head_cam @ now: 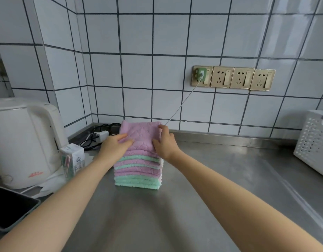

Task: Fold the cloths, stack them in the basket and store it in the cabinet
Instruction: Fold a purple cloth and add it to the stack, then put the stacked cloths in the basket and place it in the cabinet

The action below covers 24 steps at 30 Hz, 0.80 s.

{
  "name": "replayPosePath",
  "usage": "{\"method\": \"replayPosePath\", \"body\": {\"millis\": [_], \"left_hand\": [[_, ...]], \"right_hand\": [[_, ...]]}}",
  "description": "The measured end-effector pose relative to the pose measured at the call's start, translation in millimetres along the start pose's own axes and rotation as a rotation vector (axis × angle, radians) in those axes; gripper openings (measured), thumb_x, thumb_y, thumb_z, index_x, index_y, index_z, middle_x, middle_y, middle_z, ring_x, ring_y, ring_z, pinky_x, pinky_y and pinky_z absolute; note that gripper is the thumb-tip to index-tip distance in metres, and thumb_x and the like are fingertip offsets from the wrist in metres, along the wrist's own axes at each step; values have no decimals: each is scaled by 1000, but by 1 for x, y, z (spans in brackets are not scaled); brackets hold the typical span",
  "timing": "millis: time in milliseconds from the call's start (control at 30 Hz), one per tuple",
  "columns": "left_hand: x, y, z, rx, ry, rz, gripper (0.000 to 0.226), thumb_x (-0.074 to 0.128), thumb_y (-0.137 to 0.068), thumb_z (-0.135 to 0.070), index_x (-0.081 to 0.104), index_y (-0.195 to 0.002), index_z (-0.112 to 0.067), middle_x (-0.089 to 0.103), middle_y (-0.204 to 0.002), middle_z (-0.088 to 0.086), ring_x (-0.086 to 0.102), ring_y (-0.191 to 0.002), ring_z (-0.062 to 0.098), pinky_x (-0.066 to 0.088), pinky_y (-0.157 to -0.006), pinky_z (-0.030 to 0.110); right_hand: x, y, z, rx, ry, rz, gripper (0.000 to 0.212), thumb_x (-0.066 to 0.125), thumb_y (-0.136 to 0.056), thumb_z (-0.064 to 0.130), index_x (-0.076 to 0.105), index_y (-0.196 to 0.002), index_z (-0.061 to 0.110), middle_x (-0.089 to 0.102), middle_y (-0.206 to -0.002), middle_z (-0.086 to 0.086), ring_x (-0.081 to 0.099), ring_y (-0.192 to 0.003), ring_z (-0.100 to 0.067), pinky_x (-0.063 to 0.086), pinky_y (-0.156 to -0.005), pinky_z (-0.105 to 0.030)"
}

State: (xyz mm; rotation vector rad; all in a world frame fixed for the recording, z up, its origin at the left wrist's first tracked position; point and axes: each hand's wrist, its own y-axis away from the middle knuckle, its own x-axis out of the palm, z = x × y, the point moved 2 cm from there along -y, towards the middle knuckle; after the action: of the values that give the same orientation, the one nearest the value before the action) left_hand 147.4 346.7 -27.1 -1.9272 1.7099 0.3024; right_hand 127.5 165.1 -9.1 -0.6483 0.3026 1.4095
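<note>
Here, stack of folded cloths point(138, 160) on steel counter point(220, 170), left hand point(114, 145) flat on top, right hand point(164, 142) fingers gripping its right edge.

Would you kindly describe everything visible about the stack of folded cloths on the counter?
The stack of cloths is a neat pile of fluffy, fleece-like squares in pink and mint green layers, pink on top. It sits on the steel counter near the tiled wall, outside the white basket. The left hand rests on its top left side; the right hand holds the top right edge.
</note>
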Motion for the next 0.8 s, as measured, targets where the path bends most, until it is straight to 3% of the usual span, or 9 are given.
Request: {"method": "replayPosePath", "body": {"millis": [100, 167, 233, 333, 400, 467, 600, 700, 800], "left_hand": [[0, 9, -12, 29, -145, -55, 49, 56, -91, -41, 54, -132, -16, 50, -139, 12, 48, -125, 28, 38, -100, 33], [-3, 16, -15, 21, -145, -127, 44, 54, -90, -40, 61, -125, -13, 60, -126, 12, 56, -112, 29, 42, -92, 33], [-5, 24, -22, 47, -197, -250, 43, 52, -86, -38, 67, -117, -13, 62, -120, 10, 54, -108, 32, 40, -88, 36], [5, 36, -39, 231, -314, -448, 28, 57, -84, -13, 70, -109, -14, 57, -124, 7, 40, -116, 33, 36, -98, 42], [21, 48, -53, 385, -231, -521, 27, 57, -79, -4, 72, -100, -13, 61, -114, 5, 42, -112, 29, 38, -98, 43], [47, 62, -63, 511, -80, -544, 27, 53, -74, -1, 70, -93, -12, 62, -105, 2, 45, -107, 24, 40, -95, 35], [121, 85, -67, 697, 81, -382, 29, 48, -74, 2, 65, -96, -8, 60, -100, -5, 51, -102, 14, 38, -93, 22], [168, 80, -53, 536, 179, -140, 33, 50, -77, -3, 63, -104, -18, 63, -104, -12, 56, -107, 11, 39, -94, 21], [192, 74, -42, 345, 210, -7, 34, 51, -78, -9, 60, -105, -27, 65, -102, -15, 58, -105, 10, 40, -91, 16]], "right_hand": [[-7, 7, 0, -6, 91, 115, 49, 40, -94, 17, 35, -142, 19, 47, -127, -18, 41, -117, -34, 43, -96, -36], [-16, 17, -2, 42, 4, 168, 50, 43, -93, 23, 35, -142, 21, 48, -126, -18, 54, -109, -35, 55, -84, -42], [-27, 27, -5, 67, -75, 190, 50, 47, -95, 24, 35, -142, 16, 48, -128, -15, 58, -105, -31, 58, -80, -41], [-34, 33, -16, 54, -114, 192, 49, 48, -95, 24, 37, -140, 10, 52, -125, -11, 59, -106, -29, 56, -84, -44], [-33, 33, -27, 32, -166, 162, 46, 47, -94, 24, 40, -137, 10, 53, -125, -8, 61, -103, -27, 56, -84, -44], [-30, 28, -44, 21, -210, 101, 40, 47, -92, 25, 46, -131, 14, 57, -118, -4, 62, -99, -24, 55, -85, -46], [-33, 9, -98, -5, -247, -22, 28, 49, -90, 25, 56, -116, 17, 62, -103, -2, 64, -94, -22, 54, -84, -48], [-51, -13, -147, 46, -269, -35, 22, 48, -93, 16, 57, -112, 15, 65, -98, -5, 65, -90, -26, 55, -82, -47], [-76, -15, -180, 108, -264, -39, 19, 46, -95, 12, 57, -110, 18, 67, -97, -3, 65, -96, -20, 55, -84, -40]]}}
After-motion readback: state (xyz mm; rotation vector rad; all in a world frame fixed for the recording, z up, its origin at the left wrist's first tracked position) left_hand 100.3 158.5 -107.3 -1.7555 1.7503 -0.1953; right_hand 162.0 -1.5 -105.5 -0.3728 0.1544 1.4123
